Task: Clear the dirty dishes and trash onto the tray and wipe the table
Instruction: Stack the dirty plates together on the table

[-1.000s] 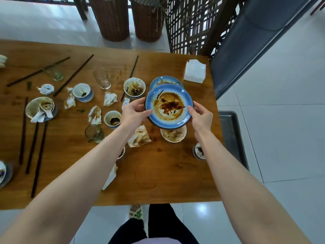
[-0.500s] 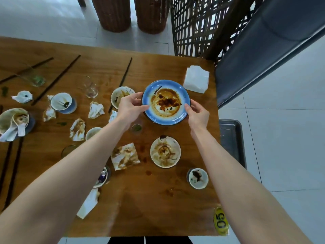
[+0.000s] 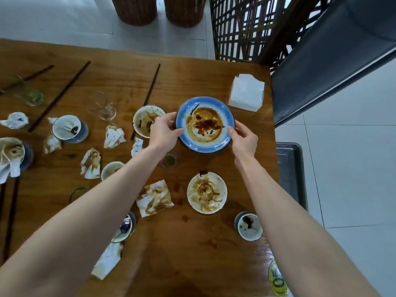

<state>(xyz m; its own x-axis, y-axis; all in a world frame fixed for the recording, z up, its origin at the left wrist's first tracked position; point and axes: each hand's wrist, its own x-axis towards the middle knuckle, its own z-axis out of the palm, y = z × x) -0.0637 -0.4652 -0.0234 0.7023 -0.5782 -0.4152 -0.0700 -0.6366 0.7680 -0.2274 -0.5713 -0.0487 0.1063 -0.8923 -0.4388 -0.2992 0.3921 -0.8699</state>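
Upper centre of the frame, a sauce-smeared blue plate [image 3: 204, 124] sits over the worktop [image 3: 192, 254], held at both sides. The left hand [image 3: 165, 131] has its grip closed on the plate's left rim, thumb on top; the right hand [image 3: 244, 142] pinches the right rim. A dirty bowl [image 3: 145, 121] lies just left of the left hand, and a white plate [image 3: 206, 192] lies lower centre. The tray [image 3: 289, 168] stands off the worktop's right edge.

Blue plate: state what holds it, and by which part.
The blue plate is held by its rim on opposite sides: the left hand pinches the left edge, and the right hand grips the right edge.
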